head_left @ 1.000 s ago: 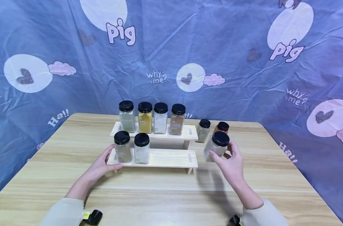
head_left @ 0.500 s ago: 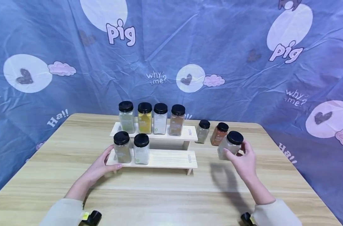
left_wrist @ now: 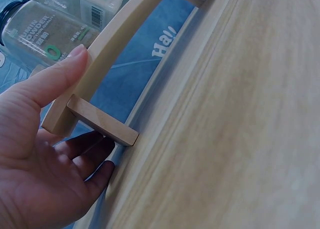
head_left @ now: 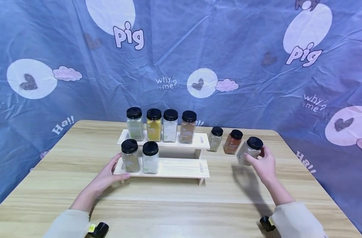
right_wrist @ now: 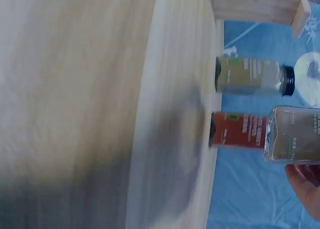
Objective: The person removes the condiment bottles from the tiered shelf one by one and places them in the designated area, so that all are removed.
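Note:
At the front left end of a two-tier wooden spice rack [head_left: 181,167], my left hand [head_left: 105,177] grips the lower shelf. The left wrist view shows its thumb on the shelf's edge [left_wrist: 107,54] and the other fingers curled beneath, near the short rack leg [left_wrist: 102,120]. My right hand [head_left: 264,163] holds a black-lidded spice jar [head_left: 248,151] of greyish-brown powder, tilted above the table. Close to it stands a jar of red powder [head_left: 233,142], which the held jar [right_wrist: 295,135] partly overlaps in the right wrist view. Beside that stands a jar of pale brown powder [head_left: 215,140].
Several jars line the upper shelf, among them a yellow one [head_left: 154,127] and a brown one [head_left: 187,129]. On the lower shelf's left half stand a cumin jar [head_left: 131,160] and a white-powder jar [head_left: 150,162]. A blue printed cloth [head_left: 181,49] hangs behind the table [head_left: 169,211].
My right hand has carried the greyish-brown jar to the right, away from the rack, uncovering the red jar. My left hand has stayed at the rack's end.

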### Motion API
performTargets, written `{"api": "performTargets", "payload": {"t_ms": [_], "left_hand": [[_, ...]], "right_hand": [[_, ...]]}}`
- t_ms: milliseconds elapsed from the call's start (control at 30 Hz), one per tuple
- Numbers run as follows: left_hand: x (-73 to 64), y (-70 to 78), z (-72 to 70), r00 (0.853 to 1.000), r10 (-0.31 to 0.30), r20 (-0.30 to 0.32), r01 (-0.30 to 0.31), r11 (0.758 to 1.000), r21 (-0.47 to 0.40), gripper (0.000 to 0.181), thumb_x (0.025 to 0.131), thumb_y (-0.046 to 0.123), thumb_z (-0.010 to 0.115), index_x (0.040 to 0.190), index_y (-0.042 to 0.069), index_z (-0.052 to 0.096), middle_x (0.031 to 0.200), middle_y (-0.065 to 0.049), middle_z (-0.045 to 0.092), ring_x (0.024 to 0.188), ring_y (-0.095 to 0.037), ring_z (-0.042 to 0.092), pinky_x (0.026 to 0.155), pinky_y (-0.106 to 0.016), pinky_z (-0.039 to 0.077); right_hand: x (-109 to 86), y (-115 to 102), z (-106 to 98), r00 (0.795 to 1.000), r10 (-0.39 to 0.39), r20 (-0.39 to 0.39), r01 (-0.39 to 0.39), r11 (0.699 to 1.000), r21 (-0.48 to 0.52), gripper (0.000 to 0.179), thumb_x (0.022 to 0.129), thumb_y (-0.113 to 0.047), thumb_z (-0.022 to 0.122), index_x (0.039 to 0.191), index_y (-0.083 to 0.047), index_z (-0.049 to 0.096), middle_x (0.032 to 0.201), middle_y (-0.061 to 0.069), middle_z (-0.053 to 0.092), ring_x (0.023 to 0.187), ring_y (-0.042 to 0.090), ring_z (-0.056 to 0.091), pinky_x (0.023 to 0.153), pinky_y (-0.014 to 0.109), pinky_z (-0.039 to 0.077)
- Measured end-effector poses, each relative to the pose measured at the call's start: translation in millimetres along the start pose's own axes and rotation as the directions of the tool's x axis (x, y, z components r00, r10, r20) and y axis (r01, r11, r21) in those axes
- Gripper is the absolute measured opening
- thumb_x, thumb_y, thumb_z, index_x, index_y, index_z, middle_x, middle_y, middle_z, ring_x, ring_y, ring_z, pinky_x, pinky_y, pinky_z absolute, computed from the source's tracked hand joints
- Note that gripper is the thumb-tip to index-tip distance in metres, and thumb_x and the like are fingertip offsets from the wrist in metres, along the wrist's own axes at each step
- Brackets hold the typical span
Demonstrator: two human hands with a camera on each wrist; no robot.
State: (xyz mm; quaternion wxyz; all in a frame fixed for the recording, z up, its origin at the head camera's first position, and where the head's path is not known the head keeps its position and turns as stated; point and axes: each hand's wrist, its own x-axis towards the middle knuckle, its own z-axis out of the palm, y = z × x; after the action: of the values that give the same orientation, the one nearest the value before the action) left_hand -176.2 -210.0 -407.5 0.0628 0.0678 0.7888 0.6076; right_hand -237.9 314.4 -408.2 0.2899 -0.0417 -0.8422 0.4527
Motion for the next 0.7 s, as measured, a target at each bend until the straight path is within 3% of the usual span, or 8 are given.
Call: {"api": "performTargets", "payload": {"t_ms": [200,300,700], "left_hand": [[-0.3,0.7,0.4,1.000,-0.002,0.000,0.002,1.000,0.003,0.092,0.071,0.015,0.070,0.137,0.003,0.006,0.137,-0.026,0.010,0.123,-0.039,0.009,0.096,-0.051,0.010],[-0.2,0.9,0.3,1.000,-0.005,-0.001,0.005,1.000,0.003,0.092,0.071,0.015,0.070,0.137,0.003,0.006,0.138,-0.026,0.009,0.124,-0.038,0.008,0.096,-0.051,0.010],[-0.7,0.9,0.6,1.000,-0.008,-0.001,0.008,1.000,0.001,0.093,0.071,0.016,0.070,0.137,0.003,0.006,0.138,-0.026,0.009,0.124,-0.039,0.008,0.096,-0.051,0.010]], "right_hand": [[-5.8,-50,-12,0.995,0.070,0.074,-0.067,0.997,-0.038,0.044,0.070,-0.012,0.065,0.106,0.006,0.047,0.093,0.017,0.050,0.082,0.019,0.042,0.065,0.018,0.035],[-5.1,-62,-15,0.989,0.107,0.100,-0.101,0.993,-0.067,0.043,0.072,-0.009,0.062,0.108,0.008,0.045,0.094,0.019,0.049,0.082,0.020,0.041,0.066,0.021,0.035],[15.0,-38,-16,0.976,0.162,0.149,-0.148,0.984,-0.099,0.045,0.075,-0.010,0.060,0.112,0.009,0.041,0.101,0.021,0.048,0.086,0.021,0.042,0.065,0.018,0.037]]}}
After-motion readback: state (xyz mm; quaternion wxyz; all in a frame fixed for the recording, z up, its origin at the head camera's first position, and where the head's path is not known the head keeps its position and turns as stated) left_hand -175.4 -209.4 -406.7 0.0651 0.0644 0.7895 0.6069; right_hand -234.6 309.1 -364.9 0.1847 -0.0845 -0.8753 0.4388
